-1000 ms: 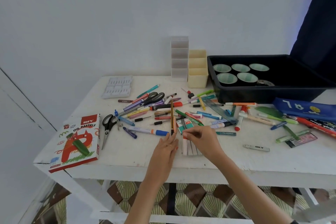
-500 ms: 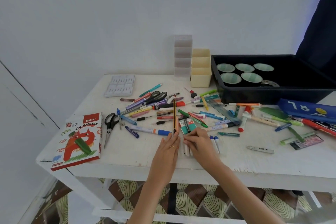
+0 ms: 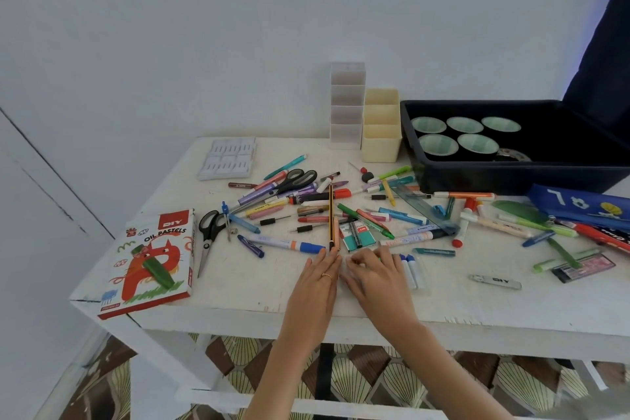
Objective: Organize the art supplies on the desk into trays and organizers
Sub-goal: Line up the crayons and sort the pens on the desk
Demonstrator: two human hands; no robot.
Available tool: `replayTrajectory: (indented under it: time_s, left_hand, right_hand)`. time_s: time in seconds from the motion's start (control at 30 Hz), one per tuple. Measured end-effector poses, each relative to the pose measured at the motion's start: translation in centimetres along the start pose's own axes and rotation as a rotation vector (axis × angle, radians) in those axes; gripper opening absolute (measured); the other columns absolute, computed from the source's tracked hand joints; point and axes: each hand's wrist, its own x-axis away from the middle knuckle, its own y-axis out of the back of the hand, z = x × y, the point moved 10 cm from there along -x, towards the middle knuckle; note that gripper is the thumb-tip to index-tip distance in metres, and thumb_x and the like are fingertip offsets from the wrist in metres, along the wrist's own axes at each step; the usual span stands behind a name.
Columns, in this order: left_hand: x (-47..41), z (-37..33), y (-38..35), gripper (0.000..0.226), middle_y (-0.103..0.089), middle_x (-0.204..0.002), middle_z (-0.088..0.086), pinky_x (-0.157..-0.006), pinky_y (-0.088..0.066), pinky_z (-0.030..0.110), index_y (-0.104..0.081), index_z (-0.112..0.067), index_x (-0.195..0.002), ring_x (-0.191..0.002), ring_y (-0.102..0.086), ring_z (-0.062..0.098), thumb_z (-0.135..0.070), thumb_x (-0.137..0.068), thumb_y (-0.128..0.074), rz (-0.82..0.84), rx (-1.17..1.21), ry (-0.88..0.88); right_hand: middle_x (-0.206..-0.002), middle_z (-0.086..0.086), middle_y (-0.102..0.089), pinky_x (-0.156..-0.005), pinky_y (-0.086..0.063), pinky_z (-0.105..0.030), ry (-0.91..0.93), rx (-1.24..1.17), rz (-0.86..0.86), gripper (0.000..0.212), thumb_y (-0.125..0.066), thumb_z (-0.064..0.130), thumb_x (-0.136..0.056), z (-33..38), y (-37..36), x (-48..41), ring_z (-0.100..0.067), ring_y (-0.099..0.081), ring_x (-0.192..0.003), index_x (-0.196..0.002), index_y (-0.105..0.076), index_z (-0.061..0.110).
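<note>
Pens, markers, crayons and a yellow-black pencil (image 3: 330,215) lie scattered over the white desk (image 3: 238,286). My left hand (image 3: 318,278) rests flat near the front edge with straight fingers, its fingertips at the pencil's near end. Right beside it, my right hand (image 3: 376,274) lies with bent fingers over a small bunch of white sticks, which it mostly hides. Two white markers with blue caps (image 3: 410,269) lie just right of that hand. At the back stand a white organizer (image 3: 347,106), a cream organizer (image 3: 381,128) and a black tray (image 3: 511,174).
An oil pastels box (image 3: 153,259) sits at the front left corner, black scissors (image 3: 209,232) beside it. A white palette (image 3: 228,158) lies at the back left. Several green cups (image 3: 439,143) are in the tray. A blue pouch (image 3: 579,208) lies at the right.
My right hand has come down from the pile's edge and now covers the white sticks. My left hand has stayed beside it. The head camera has shifted slightly.
</note>
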Motion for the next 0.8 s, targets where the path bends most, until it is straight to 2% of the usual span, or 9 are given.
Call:
replayTrajectory:
  time_s: [0.1, 0.27, 0.4, 0.47, 0.57, 0.63, 0.7, 0.73, 0.8]
  left_hand:
    - [-0.1, 0.1, 0.0, 0.069, -0.018, -0.153, -0.010, -0.112, 0.007, 0.014, -0.026, -0.019, -0.145, -0.143, -0.009, 0.004, -0.053, -0.091, 0.000, -0.002, -0.032, 0.002]
    - [-0.2, 0.6, -0.6, 0.072, -0.019, -0.153, -0.008, -0.112, 0.009, 0.016, -0.028, -0.017, -0.145, -0.143, -0.009, 0.006, -0.050, -0.088, 0.003, 0.008, -0.060, 0.003]
    - [-0.1, 0.4, -0.5, 0.071, -0.022, -0.153, -0.005, -0.115, 0.005, 0.024, -0.029, -0.016, -0.144, -0.143, -0.012, 0.009, -0.049, -0.090, 0.002, -0.003, -0.076, -0.011]
    - [0.0, 0.3, -0.4, 0.067, -0.018, -0.153, -0.008, -0.115, 0.004, 0.018, -0.026, -0.019, -0.145, -0.143, -0.008, 0.006, -0.049, -0.090, -0.001, 0.006, -0.063, -0.015]
    - [0.1, -0.2, 0.0, 0.068, -0.015, -0.151, -0.012, -0.112, 0.009, 0.013, -0.026, -0.019, -0.144, -0.141, -0.006, 0.001, -0.051, -0.091, 0.001, -0.002, -0.037, -0.038]
    - [0.1, -0.4, 0.2, 0.069, -0.015, -0.150, -0.012, -0.112, 0.011, 0.013, -0.027, -0.017, -0.144, -0.141, -0.006, 0.001, -0.048, -0.089, 0.002, -0.003, -0.028, -0.035]
    - [0.1, -0.3, 0.2, 0.070, -0.013, -0.150, -0.013, -0.111, 0.011, 0.013, -0.026, -0.018, -0.144, -0.140, -0.004, -0.001, -0.048, -0.087, 0.001, -0.002, -0.011, -0.019]
    - [0.1, -0.3, 0.1, 0.070, -0.013, -0.151, -0.013, -0.111, 0.011, 0.012, -0.025, -0.018, -0.144, -0.140, -0.003, -0.003, -0.048, -0.087, 0.001, -0.003, -0.001, -0.013]
    - [0.1, -0.1, 0.0, 0.071, -0.014, -0.152, -0.013, -0.111, 0.011, 0.010, -0.026, -0.018, -0.145, -0.138, -0.001, -0.006, -0.049, -0.087, 0.002, -0.004, 0.011, -0.007]
  right_hand:
    - [-0.091, 0.005, -0.064, -0.069, -0.046, -0.034, 0.011, 0.070, 0.033, 0.014, -0.065, 0.031, -0.081, 0.2, -0.1, -0.1, -0.021, -0.055, -0.088, -0.088, -0.072, 0.022]
    - [-0.096, 0.011, -0.064, -0.070, -0.043, -0.035, -0.001, -0.012, 0.103, 0.020, -0.064, 0.035, -0.077, -0.8, -0.1, -0.2, -0.020, -0.055, -0.089, -0.092, -0.073, 0.026]
    - [-0.120, 0.012, -0.055, -0.092, -0.030, -0.039, 0.045, 0.048, 0.275, 0.036, -0.047, 0.049, -0.088, -0.8, -0.7, -0.8, -0.019, -0.042, -0.114, -0.116, -0.062, 0.031]
    - [-0.129, 0.011, -0.046, -0.099, -0.025, -0.039, 0.036, 0.059, 0.329, 0.039, -0.044, 0.051, -0.090, -0.6, -1.1, -1.1, -0.017, -0.033, -0.122, -0.123, -0.053, 0.034]
    - [-0.132, 0.009, -0.041, -0.101, -0.024, -0.038, -0.003, 0.050, 0.347, 0.042, -0.043, 0.051, -0.091, -0.6, -1.3, -1.2, -0.017, -0.032, -0.123, -0.128, -0.048, 0.034]
    - [-0.126, 0.010, -0.048, -0.097, -0.028, -0.039, -0.025, 0.060, 0.312, 0.040, -0.047, 0.050, -0.090, -0.9, -1.3, -1.0, -0.017, -0.038, -0.118, -0.125, -0.053, 0.031]
    - [-0.109, 0.009, -0.061, -0.085, -0.037, -0.038, -0.002, 0.119, 0.171, 0.030, -0.055, 0.046, -0.087, -0.7, -0.5, -0.6, -0.018, -0.050, -0.103, -0.107, -0.066, 0.027]
    - [-0.102, 0.009, -0.064, -0.080, -0.036, -0.036, 0.006, 0.137, 0.109, 0.026, -0.052, 0.042, -0.088, -0.7, -0.2, -0.3, -0.018, -0.053, -0.096, -0.098, -0.070, 0.026]
    - [-0.098, 0.007, -0.065, -0.078, -0.031, -0.036, 0.022, 0.140, 0.057, 0.035, -0.038, 0.036, -0.090, -0.6, -0.2, 0.4, -0.020, -0.052, -0.094, -0.091, -0.071, 0.025]
